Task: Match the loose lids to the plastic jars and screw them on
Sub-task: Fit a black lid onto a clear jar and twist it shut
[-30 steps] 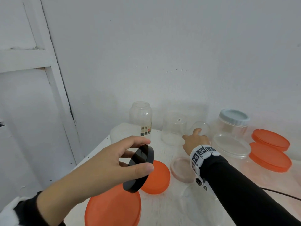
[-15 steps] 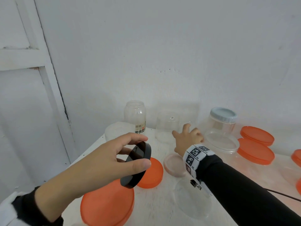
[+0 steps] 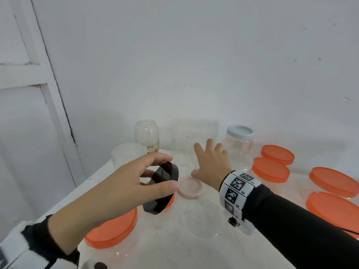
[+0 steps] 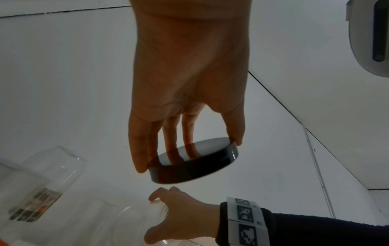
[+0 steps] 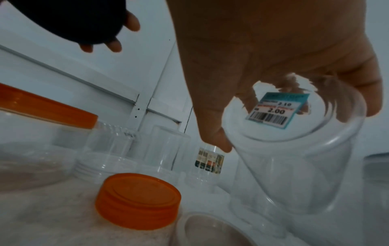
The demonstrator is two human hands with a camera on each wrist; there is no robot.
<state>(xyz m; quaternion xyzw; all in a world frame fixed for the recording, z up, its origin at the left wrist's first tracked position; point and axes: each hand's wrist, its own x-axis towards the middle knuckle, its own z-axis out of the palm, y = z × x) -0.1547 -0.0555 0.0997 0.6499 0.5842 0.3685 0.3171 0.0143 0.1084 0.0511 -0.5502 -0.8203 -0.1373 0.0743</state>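
- Between my left fingers (image 4: pixel 145 149) sits the black lid (image 4: pixel 193 160), pinched by its rim with thumb on one edge and fingers on the other, held tilted in the air above the worktop (image 3: pixel 167 247). My left hand (image 3: pixel 116 189) has only a rim grip on a glossy surface, so a small squeeze error could flip the lid out and drop it among the jars.
- Around the small clear jar (image 5: pixel 294 166), my right fingers (image 5: pixel 214 138) curl from above. It stands upside down, its price sticker on the upturned base, and looks slightly tipped in the right wrist view. My right hand (image 3: pixel 211 164) has thin, slippery plastic to deal with; I judge it may skid or squash if I clamp harder.
- The jar must be turned mouth-up before any lid goes on. Turning it one-handed in this crowd risks knocking the neighbouring clear jars, notably the labelled bottle-shaped jar (image 3: pixel 147 135) just behind.
- I cannot tell whether the black lid matches this jar's mouth; forcing a wrong size would cross-thread or jam it.
- Near my wrists lie a pinkish lid (image 3: pixel 190 188) and several orange lids (image 3: pixel 271 169), and a sleeve dragging across could sweep one off the worktop.
- One jar at the back already wears a pale blue lid (image 3: pixel 240 131), well apart from my reach.
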